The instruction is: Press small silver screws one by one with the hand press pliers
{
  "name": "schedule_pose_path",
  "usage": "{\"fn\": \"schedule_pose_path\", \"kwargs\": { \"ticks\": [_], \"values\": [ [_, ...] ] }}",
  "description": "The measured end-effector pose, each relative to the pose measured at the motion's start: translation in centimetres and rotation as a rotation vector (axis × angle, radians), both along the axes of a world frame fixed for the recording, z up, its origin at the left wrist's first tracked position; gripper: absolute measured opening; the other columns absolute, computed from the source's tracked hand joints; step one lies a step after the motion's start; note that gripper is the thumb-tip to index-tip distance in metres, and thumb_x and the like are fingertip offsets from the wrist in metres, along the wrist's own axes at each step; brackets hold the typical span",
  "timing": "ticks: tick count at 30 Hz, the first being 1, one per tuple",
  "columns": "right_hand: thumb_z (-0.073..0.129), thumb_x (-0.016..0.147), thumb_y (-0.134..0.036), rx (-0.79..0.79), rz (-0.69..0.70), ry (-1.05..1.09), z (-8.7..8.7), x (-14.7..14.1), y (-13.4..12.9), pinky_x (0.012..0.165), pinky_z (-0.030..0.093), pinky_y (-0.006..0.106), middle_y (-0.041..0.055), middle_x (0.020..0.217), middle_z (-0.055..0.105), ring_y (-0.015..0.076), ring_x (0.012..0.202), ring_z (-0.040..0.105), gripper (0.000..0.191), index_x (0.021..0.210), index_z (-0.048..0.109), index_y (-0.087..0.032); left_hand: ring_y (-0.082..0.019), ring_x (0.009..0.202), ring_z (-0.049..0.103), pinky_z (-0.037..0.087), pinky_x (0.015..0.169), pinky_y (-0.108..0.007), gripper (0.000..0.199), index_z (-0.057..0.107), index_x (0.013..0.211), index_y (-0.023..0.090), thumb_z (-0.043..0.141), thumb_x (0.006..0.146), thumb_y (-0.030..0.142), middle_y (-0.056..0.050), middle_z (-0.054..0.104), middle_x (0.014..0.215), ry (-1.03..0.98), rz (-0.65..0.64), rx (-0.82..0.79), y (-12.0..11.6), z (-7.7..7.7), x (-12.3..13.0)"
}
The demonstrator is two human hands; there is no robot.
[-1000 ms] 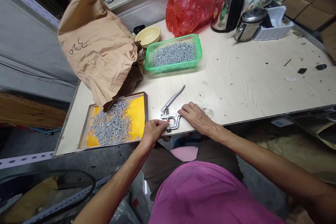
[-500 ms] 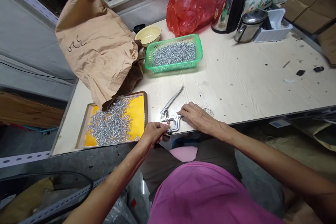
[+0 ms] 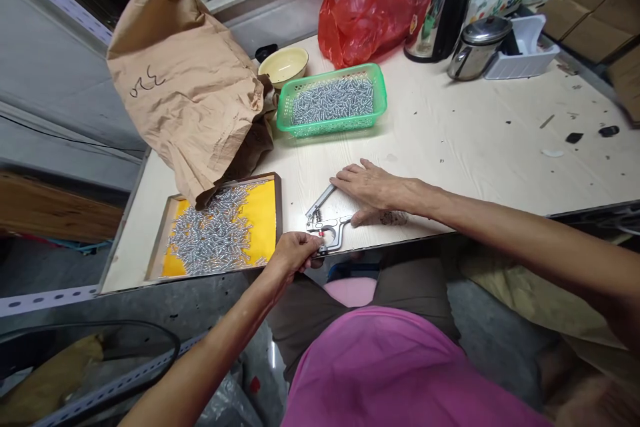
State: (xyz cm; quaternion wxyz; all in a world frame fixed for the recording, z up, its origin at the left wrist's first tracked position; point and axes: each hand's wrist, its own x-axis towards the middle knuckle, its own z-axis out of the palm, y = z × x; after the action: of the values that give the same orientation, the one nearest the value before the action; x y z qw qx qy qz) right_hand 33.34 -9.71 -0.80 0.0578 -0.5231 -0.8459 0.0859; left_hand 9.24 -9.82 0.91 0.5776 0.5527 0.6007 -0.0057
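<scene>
Silver hand press pliers (image 3: 337,235) with a spring and a raised lever lie at the table's front edge. At their jaw, beside a small red part, my left hand (image 3: 296,251) is closed in a pinch; whatever is between its fingertips is too small to make out. My right hand (image 3: 373,188) spans the handles, fingers over the end of the lever and thumb by the lower handle. Left of the pliers, a shallow tray (image 3: 279,213) with a yellow bottom holds a heap of small silver metal pins (image 3: 207,237).
Behind the pliers stands a green basket (image 3: 333,129) full of small metal pieces. A brown paper bag (image 3: 185,80) leans over the tray. Further back are a cream bowl (image 3: 284,67), a red plastic bag (image 3: 367,13), a kettle (image 3: 443,7) and a metal pot (image 3: 475,50).
My right hand has moved up from the lower handle onto the raised lever. My left hand stays at the jaw, nearly unmoved.
</scene>
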Motion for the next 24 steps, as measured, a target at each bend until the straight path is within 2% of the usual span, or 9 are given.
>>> {"fn": "schedule_pose_path", "kwargs": {
  "ticks": [6, 10, 11, 13, 15, 17, 20, 22, 24],
  "values": [
    [0.071, 0.065, -0.058, -0.049, -0.002, -0.142, 2.0, -0.8, -0.9, 0.093, 0.031, 0.049, 0.0135, 0.112, 0.057, 0.0304, 0.103, 0.046, 0.073, 0.118, 0.053, -0.011, -0.003, 0.031, 0.033, 0.023, 0.031, -0.017, 0.035, 0.054, 0.062, 0.015, 0.068, 0.068, 0.046, 0.006, 0.046, 0.046, 0.012, 0.029, 0.026, -0.3, -0.3, 0.0],
    [0.068, 0.073, -0.050, -0.093, -0.008, -0.170, 2.5, -1.1, -1.7, 0.084, 0.036, 0.041, 0.0128, 0.107, 0.057, 0.0282, 0.100, 0.047, 0.053, 0.107, 0.057, -0.012, -0.005, 0.033, 0.036, 0.029, 0.035, -0.019, 0.032, 0.055, 0.064, 0.015, 0.060, 0.076, 0.044, 0.005, 0.046, 0.046, 0.045, -0.005, 0.062, -0.8, 0.5, -0.1],
    [0.067, 0.075, -0.048, -0.092, -0.008, -0.164, 2.6, -1.2, -1.9, 0.081, 0.036, 0.038, 0.0127, 0.107, 0.057, 0.0276, 0.099, 0.047, 0.048, 0.105, 0.058, -0.012, -0.007, 0.034, 0.039, 0.032, 0.037, -0.020, 0.031, 0.057, 0.066, 0.015, 0.058, 0.078, 0.043, 0.005, 0.048, 0.048, 0.076, -0.041, 0.128, -1.0, 0.8, -0.2],
    [0.065, 0.079, -0.045, -0.076, -0.014, -0.140, 2.5, -1.2, -2.3, 0.077, 0.037, 0.035, 0.0127, 0.105, 0.057, 0.0265, 0.098, 0.047, 0.041, 0.102, 0.058, -0.013, -0.010, 0.044, 0.050, 0.040, 0.046, -0.022, 0.026, 0.062, 0.076, 0.015, 0.054, 0.082, 0.039, 0.001, 0.056, 0.059, 0.134, -0.127, 0.381, -1.5, 1.4, -0.4],
    [0.064, 0.080, -0.042, -0.063, -0.029, -0.117, 2.4, -1.3, -2.7, 0.073, 0.037, 0.034, 0.0125, 0.104, 0.057, 0.0257, 0.097, 0.047, 0.036, 0.101, 0.058, -0.013, -0.015, 0.066, 0.060, 0.048, 0.062, -0.027, 0.022, 0.064, 0.091, 0.016, 0.054, 0.084, 0.034, -0.004, 0.063, 0.080, 0.148, -0.241, 0.706, -1.9, 1.6, -0.4],
    [0.064, 0.080, -0.039, -0.061, -0.044, -0.103, 2.2, -1.4, -3.0, 0.072, 0.038, 0.033, 0.0123, 0.104, 0.056, 0.0255, 0.096, 0.048, 0.034, 0.101, 0.058, -0.013, -0.021, 0.089, 0.060, 0.049, 0.079, -0.034, 0.025, 0.061, 0.104, 0.017, 0.055, 0.085, 0.032, -0.008, 0.063, 0.098, 0.118, -0.405, 0.944, -1.9, 1.3, 0.0],
    [0.066, 0.079, -0.039, -0.073, -0.057, -0.092, 2.1, -1.5, -3.1, 0.073, 0.039, 0.034, 0.0122, 0.104, 0.056, 0.0260, 0.097, 0.047, 0.038, 0.103, 0.058, -0.012, -0.028, 0.117, 0.047, 0.042, 0.095, -0.044, 0.043, 0.051, 0.122, 0.017, 0.061, 0.081, 0.028, -0.012, 0.055, 0.124, 0.072, -0.643, 1.088, -1.1, 0.3, 1.4],
    [0.068, 0.076, -0.041, -0.088, -0.074, -0.087, 2.2, -1.6, -3.3, 0.074, 0.041, 0.034, 0.0126, 0.105, 0.056, 0.0263, 0.097, 0.047, 0.042, 0.104, 0.058, -0.011, -0.030, 0.124, 0.041, 0.039, 0.100, -0.047, 0.055, 0.044, 0.128, 0.015, 0.065, 0.078, 0.026, -0.015, 0.047, 0.134, 0.083, -0.746, 1.095, -0.3, -0.2, 2.3],
    [0.071, 0.073, -0.040, -0.105, -0.092, -0.084, 2.2, -1.5, -3.5, 0.075, 0.042, 0.034, 0.0129, 0.107, 0.056, 0.0262, 0.098, 0.047, 0.047, 0.108, 0.056, -0.011, -0.030, 0.126, 0.039, 0.037, 0.102, -0.046, 0.060, 0.041, 0.131, 0.013, 0.065, 0.078, 0.026, -0.016, 0.045, 0.136, 0.110, -0.829, 1.066, 0.3, -0.4, 2.9]
  ]
}}
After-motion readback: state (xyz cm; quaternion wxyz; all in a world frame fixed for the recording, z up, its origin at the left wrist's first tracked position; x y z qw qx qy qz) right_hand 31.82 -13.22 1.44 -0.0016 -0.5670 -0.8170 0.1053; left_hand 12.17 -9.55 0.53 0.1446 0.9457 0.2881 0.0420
